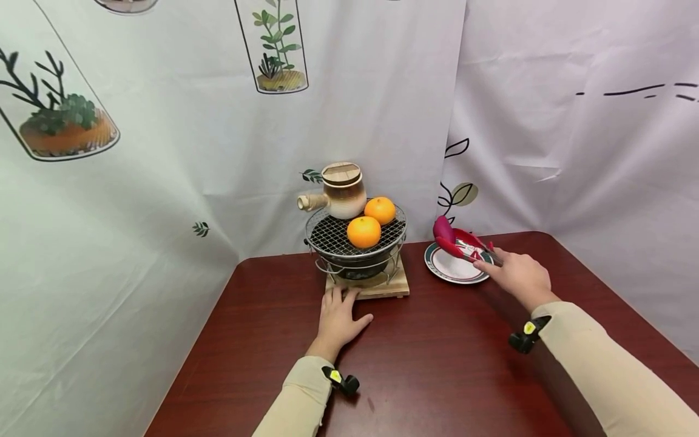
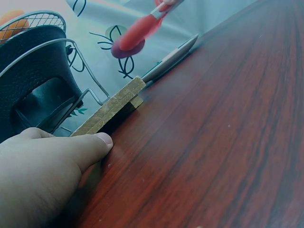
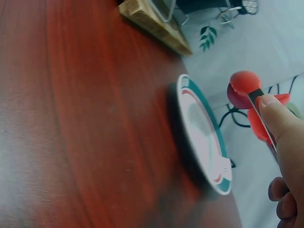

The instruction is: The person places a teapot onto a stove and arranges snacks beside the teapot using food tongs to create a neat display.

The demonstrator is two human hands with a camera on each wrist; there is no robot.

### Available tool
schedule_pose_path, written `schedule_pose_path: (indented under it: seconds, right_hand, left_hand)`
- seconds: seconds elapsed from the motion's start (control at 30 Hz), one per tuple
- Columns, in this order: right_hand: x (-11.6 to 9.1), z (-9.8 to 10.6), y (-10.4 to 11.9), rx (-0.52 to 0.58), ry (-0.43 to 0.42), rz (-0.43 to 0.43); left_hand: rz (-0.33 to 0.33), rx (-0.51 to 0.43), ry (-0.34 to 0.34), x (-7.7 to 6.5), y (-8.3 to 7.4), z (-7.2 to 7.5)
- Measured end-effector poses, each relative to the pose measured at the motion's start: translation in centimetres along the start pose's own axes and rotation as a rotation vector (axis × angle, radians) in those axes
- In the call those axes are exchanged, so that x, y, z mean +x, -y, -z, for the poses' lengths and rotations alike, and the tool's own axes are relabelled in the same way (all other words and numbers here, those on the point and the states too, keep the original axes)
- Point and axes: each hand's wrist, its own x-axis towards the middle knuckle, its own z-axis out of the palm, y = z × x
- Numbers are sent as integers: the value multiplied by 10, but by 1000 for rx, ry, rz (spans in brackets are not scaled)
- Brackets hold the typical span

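My right hand (image 1: pixel 522 276) holds a pair of red-tipped metal tongs (image 1: pixel 464 246) above the plate. At the tips of the tongs is a rounded purple thing (image 1: pixel 443 228), its exact kind unclear. Under it lies a white plate (image 1: pixel 445 265) with a green and red rim. My left hand (image 1: pixel 337 321) rests at the front edge of a wooden board (image 1: pixel 401 282), fingers spread and touching it. On that board stands a black grill stove (image 1: pixel 355 262) with a wire mesh (image 1: pixel 327 235). Two oranges (image 1: pixel 363 232) and a brown-and-white lidded pot (image 1: pixel 346 197) sit on the mesh.
A dark red wooden table (image 1: pixel 426 364) carries everything. White printed cloth (image 1: pixel 382 91) hangs behind and at both sides, close to the table's edges. The pot's side handle (image 1: pixel 311 202) sticks out to the left past the mesh.
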Motion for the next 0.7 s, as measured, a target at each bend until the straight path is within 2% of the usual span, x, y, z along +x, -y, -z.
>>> schedule_pose_path:
  seconds: [0.43, 0.7]
  right_hand:
    - [0, 38, 12, -11, -71, 20]
    - [0, 51, 25, -4, -92, 24]
  left_hand:
    - [3, -6, 3, 0, -1, 1]
    - [-5, 4, -11, 0, 0, -1]
